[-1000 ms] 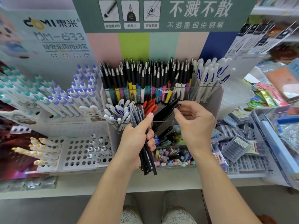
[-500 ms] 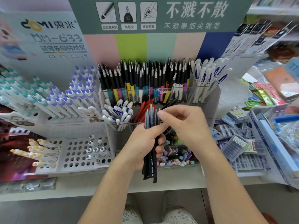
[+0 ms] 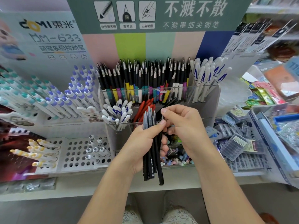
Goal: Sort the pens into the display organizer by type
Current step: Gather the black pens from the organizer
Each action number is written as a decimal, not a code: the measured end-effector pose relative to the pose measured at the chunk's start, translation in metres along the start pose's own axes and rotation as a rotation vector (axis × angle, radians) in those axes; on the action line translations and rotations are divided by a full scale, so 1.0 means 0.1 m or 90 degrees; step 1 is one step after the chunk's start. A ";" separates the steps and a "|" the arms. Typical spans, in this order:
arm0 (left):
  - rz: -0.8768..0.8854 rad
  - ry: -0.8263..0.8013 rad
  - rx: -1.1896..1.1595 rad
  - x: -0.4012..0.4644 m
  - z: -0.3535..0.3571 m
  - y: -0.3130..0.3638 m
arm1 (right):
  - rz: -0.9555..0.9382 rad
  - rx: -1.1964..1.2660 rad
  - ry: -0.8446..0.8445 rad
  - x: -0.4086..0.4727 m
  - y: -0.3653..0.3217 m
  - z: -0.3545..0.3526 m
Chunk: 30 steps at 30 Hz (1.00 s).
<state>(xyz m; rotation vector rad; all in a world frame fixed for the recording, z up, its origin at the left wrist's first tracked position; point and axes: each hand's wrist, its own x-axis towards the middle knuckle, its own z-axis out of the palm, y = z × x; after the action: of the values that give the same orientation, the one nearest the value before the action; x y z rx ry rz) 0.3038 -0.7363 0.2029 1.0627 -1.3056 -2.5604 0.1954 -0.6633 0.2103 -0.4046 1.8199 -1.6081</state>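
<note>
Nearest the camera, left hand (image 3: 142, 143) grips a bundle of black pens (image 3: 151, 152) upright, just before the clear organizer (image 3: 210, 101). Right hand (image 3: 182, 125) pinches one pen at the bundle's top, fingers closed on it. Judged step: drawing a single pen for placement. Behind lie red pens (image 3: 143, 109); beyond them, black pens in the compartment (image 3: 171, 102). Next move calls for matching type and clearing the wall.

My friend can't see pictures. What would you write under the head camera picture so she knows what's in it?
A person's left hand grips a bunch of black pens while the right hand pinches one pen at the top of the bunch. Behind is a clear organizer holding red pens and white pens.
</note>
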 end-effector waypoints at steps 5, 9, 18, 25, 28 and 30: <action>0.004 0.051 -0.036 -0.05 -0.01 0.02 | -0.072 -0.009 0.079 0.00 -0.03 0.03; 0.047 0.135 -0.040 -0.05 -0.05 0.00 | -0.210 0.056 0.186 -0.02 -0.17 -0.07; 0.064 0.195 -0.002 0.00 -0.19 -0.03 | -0.295 -0.032 0.289 0.15 0.09 -0.10; 0.063 0.180 -0.009 0.03 -0.12 -0.03 | -0.334 -0.169 0.261 0.27 0.33 -0.03; 0.071 0.180 -0.017 0.04 -0.12 -0.02 | -0.315 -0.190 0.236 0.34 0.33 -0.06; 0.071 0.178 -0.023 0.05 -0.11 0.00 | -0.322 -0.236 0.219 0.37 0.32 -0.08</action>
<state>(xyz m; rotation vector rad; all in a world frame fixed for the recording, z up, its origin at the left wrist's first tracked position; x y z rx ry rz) 0.3067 -0.7457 0.1952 1.2482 -1.2053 -2.2474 0.1690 -0.6742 0.1698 -0.8538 2.4353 -1.7399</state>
